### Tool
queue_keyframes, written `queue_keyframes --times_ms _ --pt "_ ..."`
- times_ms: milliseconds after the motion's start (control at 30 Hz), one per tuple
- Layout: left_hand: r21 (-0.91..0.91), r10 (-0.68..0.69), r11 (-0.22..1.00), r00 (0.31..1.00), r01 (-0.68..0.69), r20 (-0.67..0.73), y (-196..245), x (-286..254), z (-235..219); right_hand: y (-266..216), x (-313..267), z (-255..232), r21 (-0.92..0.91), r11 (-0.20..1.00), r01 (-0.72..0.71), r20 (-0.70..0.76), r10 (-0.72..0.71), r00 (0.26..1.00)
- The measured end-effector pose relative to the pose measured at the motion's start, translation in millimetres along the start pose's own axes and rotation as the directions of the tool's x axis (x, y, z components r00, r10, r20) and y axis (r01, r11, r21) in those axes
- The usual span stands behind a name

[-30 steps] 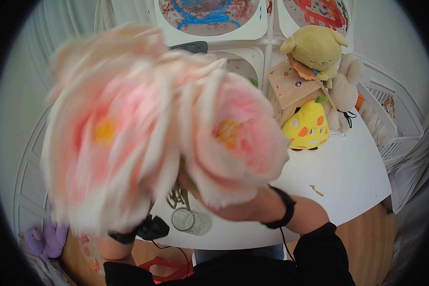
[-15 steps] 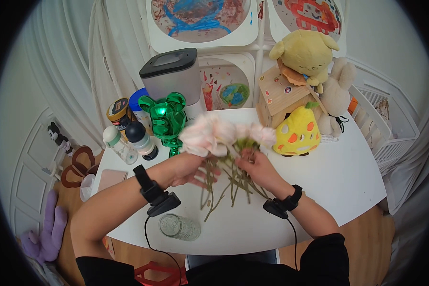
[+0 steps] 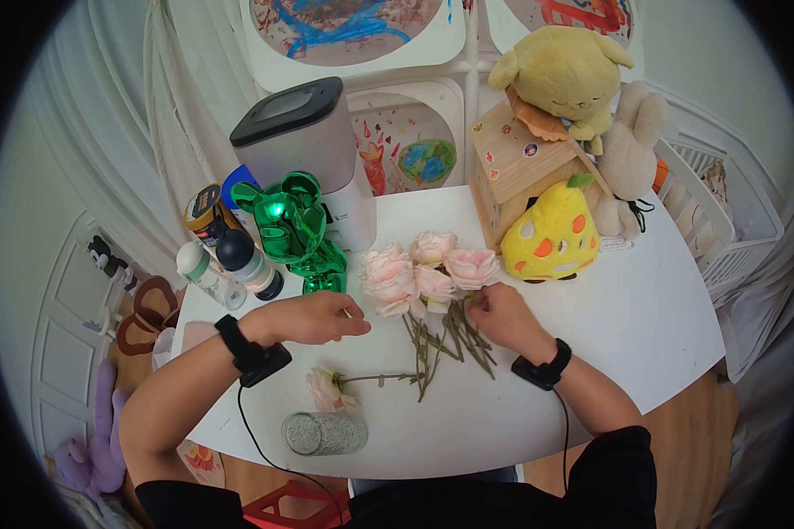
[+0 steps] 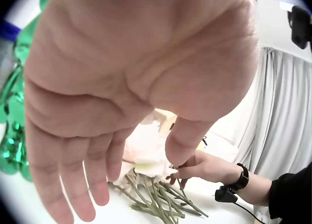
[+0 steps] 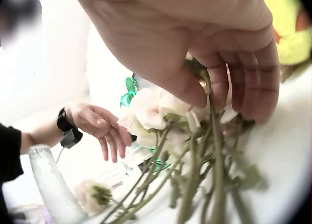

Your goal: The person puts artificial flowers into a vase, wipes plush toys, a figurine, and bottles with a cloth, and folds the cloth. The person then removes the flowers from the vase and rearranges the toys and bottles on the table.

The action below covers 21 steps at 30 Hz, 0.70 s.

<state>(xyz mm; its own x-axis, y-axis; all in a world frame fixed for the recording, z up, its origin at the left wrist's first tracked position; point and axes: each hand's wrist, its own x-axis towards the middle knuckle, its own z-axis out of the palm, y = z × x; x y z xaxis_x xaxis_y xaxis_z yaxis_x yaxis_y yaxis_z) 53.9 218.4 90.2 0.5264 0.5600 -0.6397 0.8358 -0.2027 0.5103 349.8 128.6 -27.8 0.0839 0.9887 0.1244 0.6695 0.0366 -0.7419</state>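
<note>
Several pale pink roses [image 3: 432, 275] lie bunched on the white table, their green stems [image 3: 428, 353] pointing toward the front edge. My right hand [image 3: 507, 319] is at the right side of the bunch; in the right wrist view its thumb and index finger pinch a stem [image 5: 213, 117] just below the blooms. To the left of the bunch my left hand [image 3: 313, 318] hovers empty, fingers extended, its palm [image 4: 136, 73] showing in the left wrist view. One separate rose [image 3: 329, 388] lies nearer the front, beside a clear textured glass vase [image 3: 325, 434] resting on its side or strongly tilted by the view; cannot tell which.
A shiny green bear figure [image 3: 291, 231], bottles [image 3: 210, 275] and a grey-white container [image 3: 304, 141] stand at the back left. At the back right are a wooden house [image 3: 520, 167], a yellow plush [image 3: 551, 236] and other plush toys. A white crib-like rack [image 3: 723, 229] is beyond.
The roses, earlier raised close to the head camera, have come down onto the table. My left hand has let go and moved left; one rose now lies apart near the vase.
</note>
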Motion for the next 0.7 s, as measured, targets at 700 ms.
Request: queue_keyframes --times_ms 700 --pt "-0.164 0.277 0.853 0.695 -0.496 -0.663 -73.1 -117.4 172.1 -77.0 -11.0 86.2 -0.301 0.774 0.557 0.259 -0.496 0.829"
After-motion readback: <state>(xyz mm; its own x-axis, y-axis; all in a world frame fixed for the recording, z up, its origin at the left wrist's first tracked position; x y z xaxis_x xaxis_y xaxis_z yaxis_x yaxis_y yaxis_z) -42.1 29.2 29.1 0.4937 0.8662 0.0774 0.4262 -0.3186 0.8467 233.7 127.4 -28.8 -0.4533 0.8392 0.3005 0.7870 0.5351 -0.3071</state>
